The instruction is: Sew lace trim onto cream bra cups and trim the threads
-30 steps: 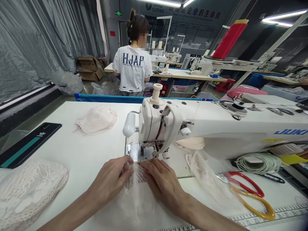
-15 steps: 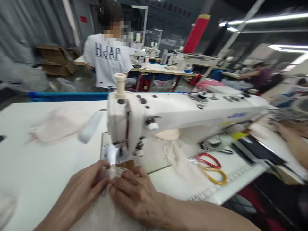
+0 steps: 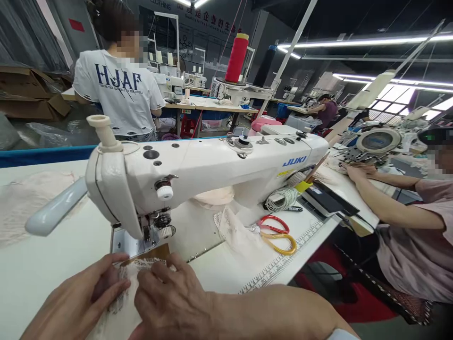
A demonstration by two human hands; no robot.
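My left hand (image 3: 76, 302) and my right hand (image 3: 170, 300) lie close together at the bottom of the view, both on a piece of white lace fabric (image 3: 129, 278). The fingers of each hand are bent and pinch the lace just in front of the presser foot (image 3: 155, 233) of a white JUKI sewing machine (image 3: 198, 165). The lace runs from under the machine's foot back beneath my palms, which hide most of it.
Red and yellow scissors (image 3: 276, 233) and a lace scrap (image 3: 235, 231) lie right of the needle. A pale fabric piece (image 3: 28, 196) rests at the left. A co-worker's arm (image 3: 375, 200) reaches over the neighbouring table at the right. Another person (image 3: 118, 89) sits ahead, back turned.
The camera has swung to the right, so the machine now sits left of centre and the co-worker at the right has come into view. My hands stay on the lace, closer together.
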